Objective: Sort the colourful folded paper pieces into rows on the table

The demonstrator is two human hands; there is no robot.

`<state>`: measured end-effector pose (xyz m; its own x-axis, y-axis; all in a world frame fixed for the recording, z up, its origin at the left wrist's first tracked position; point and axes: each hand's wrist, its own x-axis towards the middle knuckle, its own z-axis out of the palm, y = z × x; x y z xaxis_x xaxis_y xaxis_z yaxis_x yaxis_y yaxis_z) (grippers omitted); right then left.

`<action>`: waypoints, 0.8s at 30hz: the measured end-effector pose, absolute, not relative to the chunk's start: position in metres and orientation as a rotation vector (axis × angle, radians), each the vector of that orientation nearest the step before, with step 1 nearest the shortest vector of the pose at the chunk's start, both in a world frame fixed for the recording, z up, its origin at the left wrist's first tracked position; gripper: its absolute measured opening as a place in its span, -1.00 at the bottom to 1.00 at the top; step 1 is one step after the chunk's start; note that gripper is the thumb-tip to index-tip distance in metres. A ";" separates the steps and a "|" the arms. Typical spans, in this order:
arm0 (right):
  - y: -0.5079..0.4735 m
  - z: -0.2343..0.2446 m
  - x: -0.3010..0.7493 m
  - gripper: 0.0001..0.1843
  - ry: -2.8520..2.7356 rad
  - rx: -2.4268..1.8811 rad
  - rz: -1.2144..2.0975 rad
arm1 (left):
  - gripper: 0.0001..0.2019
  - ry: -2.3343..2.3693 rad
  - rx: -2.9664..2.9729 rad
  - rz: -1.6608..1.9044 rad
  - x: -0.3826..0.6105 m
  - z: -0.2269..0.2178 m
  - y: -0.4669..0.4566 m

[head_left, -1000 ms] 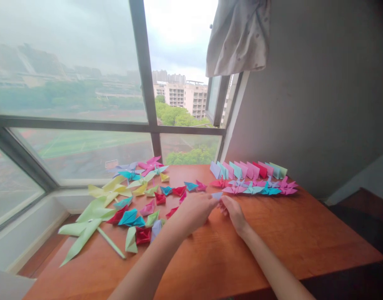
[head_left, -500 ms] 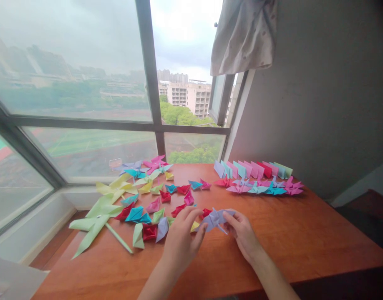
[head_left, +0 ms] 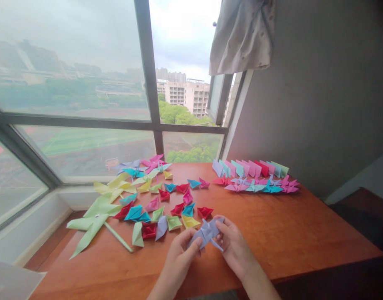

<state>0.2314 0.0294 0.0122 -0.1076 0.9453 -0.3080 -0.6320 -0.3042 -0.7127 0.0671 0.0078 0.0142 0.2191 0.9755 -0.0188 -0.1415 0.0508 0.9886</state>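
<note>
A lavender folded-paper crane (head_left: 206, 233) is held between both hands, low over the front part of the wooden table (head_left: 273, 237). My left hand (head_left: 182, 252) pinches its left wing between thumb and fingers. On the opposite side, my right hand (head_left: 230, 241) grips the right wing, fingers curled behind it. A thin pointed end of the crane sticks out downward between the hands. Just beyond it lie a red paper boat (head_left: 205, 212) and a yellow paper boat (head_left: 190, 222).
Several coloured paper boats (head_left: 149, 230) spread over the table's left half. A green paper pinwheel (head_left: 97, 216) lies at the left edge. At the back right sit several paper cranes (head_left: 256, 188), with a row of standing folded papers (head_left: 241, 168) behind. Windows (head_left: 85, 141) border the table.
Both hands have come nearer and lower with the crane, moving slightly left. The left fingers have closed on its left wing, and boats behind the hands are now uncovered.
</note>
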 end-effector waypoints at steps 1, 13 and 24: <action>0.031 0.011 0.233 -0.64 -0.459 -0.900 1.679 | -0.64 0.971 1.130 1.089 0.066 0.013 0.008; 0.020 -0.001 0.239 -0.70 -0.971 -1.232 0.811 | -0.62 1.115 0.995 1.236 0.065 0.000 0.008; 0.010 0.008 0.211 -0.81 -1.624 -1.337 0.254 | -0.73 1.055 1.161 1.281 0.064 0.006 0.008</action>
